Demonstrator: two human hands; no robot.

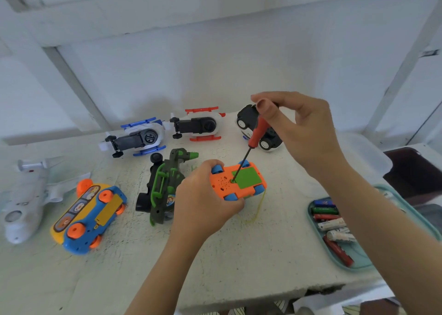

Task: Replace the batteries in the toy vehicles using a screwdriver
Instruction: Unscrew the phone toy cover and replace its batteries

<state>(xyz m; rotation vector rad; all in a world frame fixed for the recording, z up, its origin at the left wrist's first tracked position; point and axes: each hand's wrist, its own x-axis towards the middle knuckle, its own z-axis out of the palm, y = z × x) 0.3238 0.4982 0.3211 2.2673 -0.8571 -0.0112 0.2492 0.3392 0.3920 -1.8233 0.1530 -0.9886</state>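
Head view: left hand (203, 195) clamps orange toy car (236, 182) belly-up at frame centre, steadying it; right hand (303, 133) pinches red screwdriver (257, 133), tip seated at green battery cover (246, 177) screw.

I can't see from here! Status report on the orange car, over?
Left hand grips orange car, belly up. Right hand pinches red screwdriver, tip at screw by green battery cover. Cover still on. Green truck beside left hand, not blocking.

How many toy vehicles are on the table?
7: white plane far left, yellow-blue bus beside it, green truck middle, blue helicopter and red helicopter at the back, black-white car back right, orange car in the left hand. None seem hidden.
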